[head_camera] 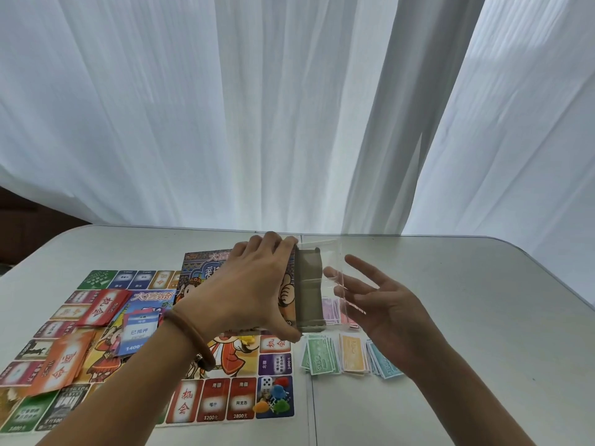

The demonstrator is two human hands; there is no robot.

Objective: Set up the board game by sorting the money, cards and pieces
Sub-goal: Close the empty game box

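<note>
Game box [309, 291] gripped upright by left hand [251, 284]; right hand [386, 307] fingers spread beside it, above money stacks [352, 352].

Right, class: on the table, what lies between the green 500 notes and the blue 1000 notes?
A pile of orange notes lies between the green 500 notes and the blue 1000 notes, as the head view shows.

Pale table [483, 317], game board [240, 399] on its left half, paper money stacks [354, 352] just beside it
</note>
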